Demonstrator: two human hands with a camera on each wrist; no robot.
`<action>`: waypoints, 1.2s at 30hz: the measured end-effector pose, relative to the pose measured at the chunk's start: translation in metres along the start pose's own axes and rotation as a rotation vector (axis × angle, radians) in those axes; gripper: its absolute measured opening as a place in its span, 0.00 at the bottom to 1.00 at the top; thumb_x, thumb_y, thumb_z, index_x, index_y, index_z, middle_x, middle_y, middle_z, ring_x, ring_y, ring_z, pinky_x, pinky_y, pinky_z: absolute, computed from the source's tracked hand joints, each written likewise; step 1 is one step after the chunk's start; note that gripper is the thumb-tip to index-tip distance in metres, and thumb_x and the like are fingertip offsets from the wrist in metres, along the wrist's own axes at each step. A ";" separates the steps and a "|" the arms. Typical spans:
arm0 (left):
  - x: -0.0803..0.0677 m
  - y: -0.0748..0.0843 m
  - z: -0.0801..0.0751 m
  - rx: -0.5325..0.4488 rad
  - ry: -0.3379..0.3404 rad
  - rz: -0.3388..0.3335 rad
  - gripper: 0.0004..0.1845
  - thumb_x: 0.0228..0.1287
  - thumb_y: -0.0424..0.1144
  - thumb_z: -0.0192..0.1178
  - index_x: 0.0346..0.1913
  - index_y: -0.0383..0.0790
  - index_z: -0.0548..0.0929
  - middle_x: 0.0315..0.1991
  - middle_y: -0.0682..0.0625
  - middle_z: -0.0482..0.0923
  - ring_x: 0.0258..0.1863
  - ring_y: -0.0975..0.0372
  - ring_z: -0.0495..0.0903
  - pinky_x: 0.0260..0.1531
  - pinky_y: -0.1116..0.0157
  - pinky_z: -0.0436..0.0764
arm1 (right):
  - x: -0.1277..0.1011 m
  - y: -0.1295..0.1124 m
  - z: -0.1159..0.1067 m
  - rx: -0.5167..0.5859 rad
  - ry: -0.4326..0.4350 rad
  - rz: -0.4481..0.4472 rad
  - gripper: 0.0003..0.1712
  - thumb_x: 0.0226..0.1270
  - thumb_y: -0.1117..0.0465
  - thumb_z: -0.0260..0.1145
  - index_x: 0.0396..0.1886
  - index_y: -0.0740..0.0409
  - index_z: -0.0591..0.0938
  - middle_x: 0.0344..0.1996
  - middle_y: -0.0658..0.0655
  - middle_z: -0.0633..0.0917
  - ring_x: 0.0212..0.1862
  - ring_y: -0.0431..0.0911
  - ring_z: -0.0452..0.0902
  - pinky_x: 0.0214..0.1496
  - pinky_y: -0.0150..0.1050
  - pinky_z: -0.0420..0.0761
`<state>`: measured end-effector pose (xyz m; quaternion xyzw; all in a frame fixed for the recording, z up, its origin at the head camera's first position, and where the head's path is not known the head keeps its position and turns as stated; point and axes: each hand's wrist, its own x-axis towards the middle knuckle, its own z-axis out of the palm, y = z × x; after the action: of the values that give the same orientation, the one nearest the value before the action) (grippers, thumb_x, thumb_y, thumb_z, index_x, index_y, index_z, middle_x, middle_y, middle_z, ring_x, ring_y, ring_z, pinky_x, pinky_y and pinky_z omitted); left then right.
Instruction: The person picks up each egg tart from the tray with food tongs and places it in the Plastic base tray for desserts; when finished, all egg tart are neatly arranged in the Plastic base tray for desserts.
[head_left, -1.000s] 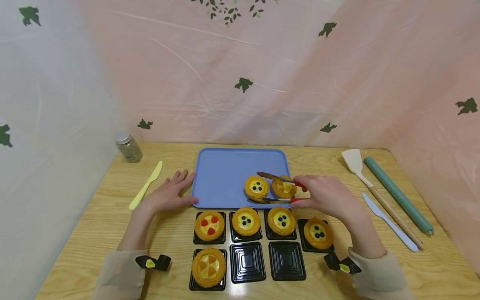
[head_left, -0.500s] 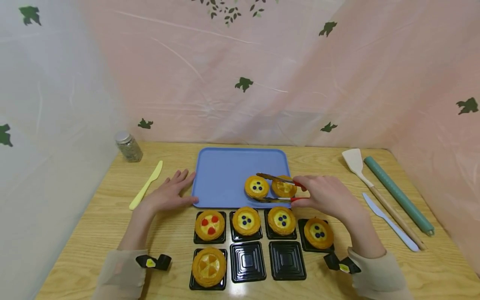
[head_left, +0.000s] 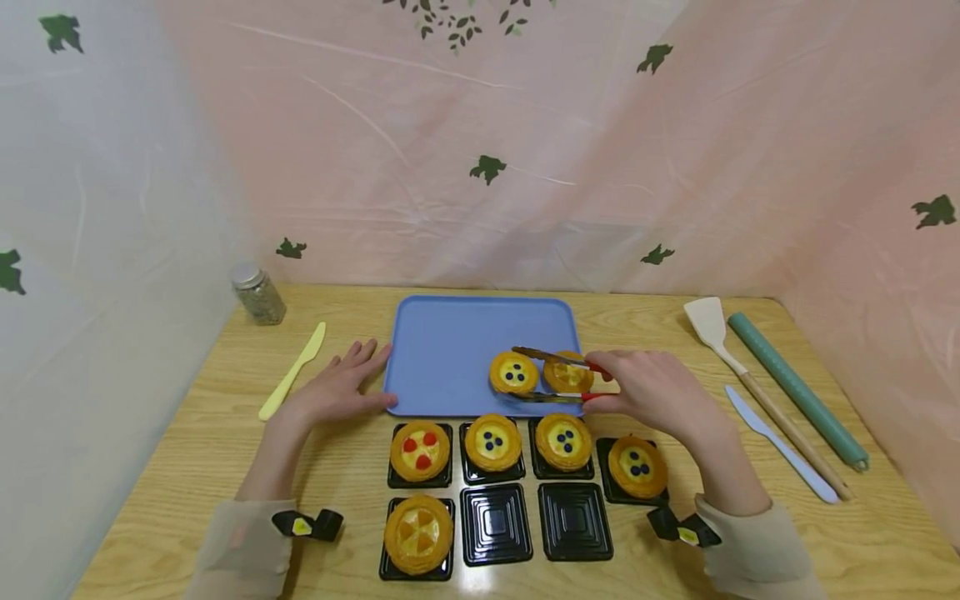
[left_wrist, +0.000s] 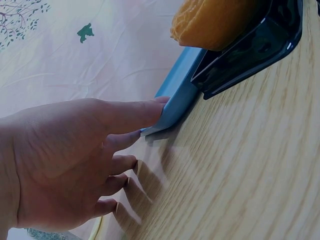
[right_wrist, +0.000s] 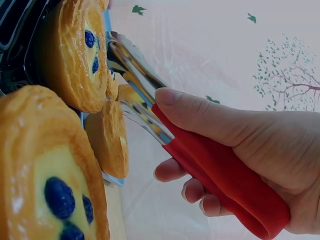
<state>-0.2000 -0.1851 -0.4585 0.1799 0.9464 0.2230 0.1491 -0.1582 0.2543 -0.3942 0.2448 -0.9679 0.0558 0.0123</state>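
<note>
In the head view my right hand (head_left: 648, 392) grips red-handled tongs (head_left: 555, 359). The tongs' arms lie either side of a blueberry tart (head_left: 513, 374) at the right of the blue tray (head_left: 450, 333). Below the arms, nearer my hand, a fruit-topped tart (head_left: 567, 379) is partly hidden. The right wrist view shows my thumb and fingers round the red handle (right_wrist: 215, 172); large blueberry tarts block part of the tray. My left hand (head_left: 341, 387) has fingers spread, its thumb and a fingertip touching the tray's left edge. The left wrist view (left_wrist: 65, 160) shows that hand holding nothing else.
Before the tray, black square holders carry a red-berry tart (head_left: 420, 452), several blueberry tarts (head_left: 492, 443) and an orange-topped tart (head_left: 417, 536). Two holders (head_left: 495, 523) show bare bottoms. Left: yellow knife (head_left: 294, 369), jar (head_left: 258, 296). Right: blue knife (head_left: 780, 443), spatula (head_left: 707, 323), green rolling pin (head_left: 797, 390).
The tongs' arms have drawn slightly closer together around the blueberry tart, the near tip shifting a little to the right. My left hand and the tarts stay in place.
</note>
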 end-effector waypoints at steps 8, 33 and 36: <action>0.000 0.000 0.000 0.007 0.003 0.001 0.48 0.71 0.60 0.60 0.83 0.43 0.50 0.84 0.33 0.42 0.83 0.36 0.39 0.80 0.33 0.41 | 0.000 0.001 0.000 -0.001 0.011 -0.010 0.24 0.58 0.41 0.78 0.46 0.49 0.84 0.32 0.48 0.87 0.26 0.38 0.72 0.29 0.35 0.74; 0.000 -0.001 0.001 0.007 0.012 0.014 0.48 0.71 0.58 0.60 0.83 0.41 0.50 0.83 0.32 0.43 0.83 0.35 0.39 0.80 0.33 0.41 | -0.001 0.001 -0.001 -0.019 0.063 -0.044 0.25 0.57 0.41 0.78 0.47 0.50 0.84 0.32 0.49 0.88 0.22 0.37 0.68 0.27 0.32 0.71; 0.000 -0.001 0.001 0.010 0.010 0.012 0.48 0.71 0.59 0.60 0.83 0.42 0.50 0.83 0.32 0.43 0.83 0.35 0.39 0.80 0.33 0.42 | -0.003 0.001 -0.004 -0.031 0.074 -0.058 0.26 0.58 0.41 0.78 0.48 0.51 0.84 0.32 0.49 0.88 0.22 0.36 0.67 0.26 0.31 0.71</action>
<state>-0.1997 -0.1853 -0.4602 0.1852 0.9472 0.2200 0.1421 -0.1563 0.2566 -0.3900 0.2704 -0.9600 0.0495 0.0535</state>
